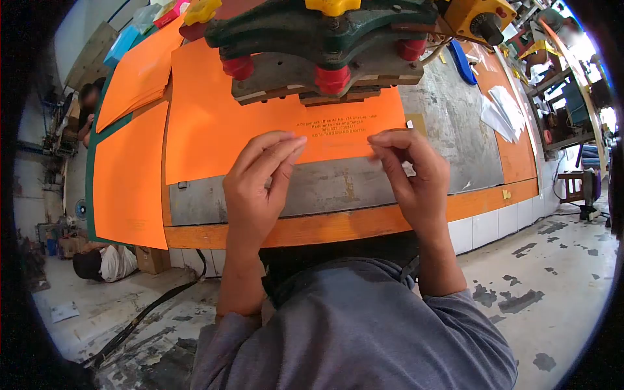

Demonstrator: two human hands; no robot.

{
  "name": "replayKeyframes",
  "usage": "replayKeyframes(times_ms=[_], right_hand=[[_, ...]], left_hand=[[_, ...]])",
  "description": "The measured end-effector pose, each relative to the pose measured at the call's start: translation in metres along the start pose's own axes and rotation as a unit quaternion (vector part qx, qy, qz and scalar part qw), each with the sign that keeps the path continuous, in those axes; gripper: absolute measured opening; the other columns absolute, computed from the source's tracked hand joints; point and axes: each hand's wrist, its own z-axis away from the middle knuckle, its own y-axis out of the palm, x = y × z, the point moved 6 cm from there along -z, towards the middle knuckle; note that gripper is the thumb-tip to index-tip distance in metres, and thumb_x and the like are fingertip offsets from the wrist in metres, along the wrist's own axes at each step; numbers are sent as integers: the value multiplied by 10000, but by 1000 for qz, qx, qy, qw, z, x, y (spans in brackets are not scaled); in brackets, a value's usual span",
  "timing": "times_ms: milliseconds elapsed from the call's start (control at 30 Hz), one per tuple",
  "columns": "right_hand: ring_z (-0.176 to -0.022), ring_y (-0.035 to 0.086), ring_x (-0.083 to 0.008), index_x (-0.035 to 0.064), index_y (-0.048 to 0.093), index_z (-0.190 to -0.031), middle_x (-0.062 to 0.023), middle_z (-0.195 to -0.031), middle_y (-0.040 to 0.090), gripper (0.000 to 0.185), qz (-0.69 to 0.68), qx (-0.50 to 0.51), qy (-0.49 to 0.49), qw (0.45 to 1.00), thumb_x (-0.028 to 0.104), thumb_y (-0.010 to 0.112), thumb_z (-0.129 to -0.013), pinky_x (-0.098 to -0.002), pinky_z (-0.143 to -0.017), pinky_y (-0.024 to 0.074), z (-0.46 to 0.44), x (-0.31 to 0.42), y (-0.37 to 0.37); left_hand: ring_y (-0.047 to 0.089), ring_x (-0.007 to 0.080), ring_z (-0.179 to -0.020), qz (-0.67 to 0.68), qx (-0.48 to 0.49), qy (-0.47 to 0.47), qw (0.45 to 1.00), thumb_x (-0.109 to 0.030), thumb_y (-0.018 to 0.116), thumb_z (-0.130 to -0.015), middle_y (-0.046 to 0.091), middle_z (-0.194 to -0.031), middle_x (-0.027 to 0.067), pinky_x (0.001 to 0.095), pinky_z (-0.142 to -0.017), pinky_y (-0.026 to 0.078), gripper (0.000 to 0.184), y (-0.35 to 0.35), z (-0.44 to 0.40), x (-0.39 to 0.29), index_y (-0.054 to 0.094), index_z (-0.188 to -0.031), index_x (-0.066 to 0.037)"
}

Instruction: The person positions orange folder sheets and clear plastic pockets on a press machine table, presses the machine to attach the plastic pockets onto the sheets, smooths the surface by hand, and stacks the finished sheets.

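My left hand [263, 172] hovers over the near edge of an orange sheet [221, 123], its fingers pressed together toward the thumb. Level with it on the other side, my right hand [416, 169] has thumb and forefinger curled into a pinch. Whatever either hand may hold is too thin or small to make out. Between the hands, lines of gold-coloured printed text [338, 125] show on the sheet. The sheet lies on a grey metal plate [312, 192] beneath a dark green press head [325, 36] with red knobs.
Orange sheets [130, 169] are stacked at left on a green board. A yellow control box [478, 19] sits at upper right. Blue strip [463, 64] and white papers [504, 114] lie at right. An orange wooden edge [325, 227] borders the table. Another person [88, 107] is at far left.
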Motion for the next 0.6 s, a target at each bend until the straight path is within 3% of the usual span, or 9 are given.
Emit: replayKeyframes(times_ms=[33, 167, 233, 267, 333, 367, 433, 600], right_hand=[[-912, 774, -259, 16, 712, -1083, -127, -1087, 782, 109, -6, -19, -57, 998, 11, 742, -978, -348, -793, 603, 0, 4, -1], [-1087, 768, -317, 17, 707, -1106, -143, -1235, 767, 124, 53, 40, -50, 997, 19, 727, -983, -395, -899, 617, 7, -5, 5], [-1189, 724, -358, 21, 715, -1151, -150, -1314, 749, 175, 104, 103, -33, 989, 41, 723, -977, -441, -992, 587, 15, -20, 13], [-1189, 724, -358, 21, 715, -1151, -150, -1314, 749, 175, 104, 103, -29, 989, 41, 723, -977, -441, -992, 587, 15, -22, 12], [-1273, 683, -358, 24, 723, -1217, -141, -1354, 736, 256, 167, 110, -89, 976, 68, 731, -965, -473, -1076, 539, 16, -20, 11], [-1273, 683, -358, 24, 723, -1217, -141, -1354, 736, 256, 166, 110, -88, 976, 68, 731, -965, -473, -1076, 539, 17, -20, 10], [-1328, 652, -341, 30, 717, -1284, -127, -1383, 729, 338, 196, 88, -84, 973, 78, 745, -951, -481, -1121, 503, 17, -18, 5], [-1368, 623, -332, 52, 702, -1357, -122, -1425, 711, 427, 220, 69, -53, 972, 120, 771, -941, -474, -1112, 504, 21, -18, -6]], left_hand=[[768, 217, -1039, 39, -8, -18, 999, 10, 692, -1025, 763, -1241, 150, 349, -839, 623, 227, 0, 0, 3, 799, -1220, -33], [764, 266, -1155, -67, 56, 13, 996, 26, 704, -986, 732, -1362, 149, 356, -850, 633, 341, 3, 8, 13, 771, -1304, -76], [675, 348, -1349, -113, 92, 24, 989, 29, 636, -1014, 697, -1464, 159, 445, -1102, 550, 405, 10, 17, 21, 721, -1398, -68], [675, 348, -1349, -111, 96, 24, 989, 29, 636, -1014, 697, -1464, 159, 445, -1102, 550, 405, 13, 20, 21, 721, -1398, -68], [564, 331, -1481, -153, 159, 59, 974, -143, 665, -1053, 645, -1543, 135, 498, -1229, 428, 429, 28, 25, 15, 670, -1478, -88], [564, 331, -1481, -153, 160, 58, 973, -143, 665, -1053, 645, -1543, 135, 498, -1229, 428, 429, 32, 27, 14, 670, -1478, -88], [464, 290, -1565, -172, 224, 55, 958, -322, 671, -1063, 564, -1636, 104, 538, -1301, 305, 533, 45, 33, 17, 612, -1548, -109], [408, 256, -1602, -228, 238, 64, 942, -421, 672, -1046, 498, -1692, 83, 566, -1323, 241, 632, 48, 33, 25, 558, -1600, -140]])
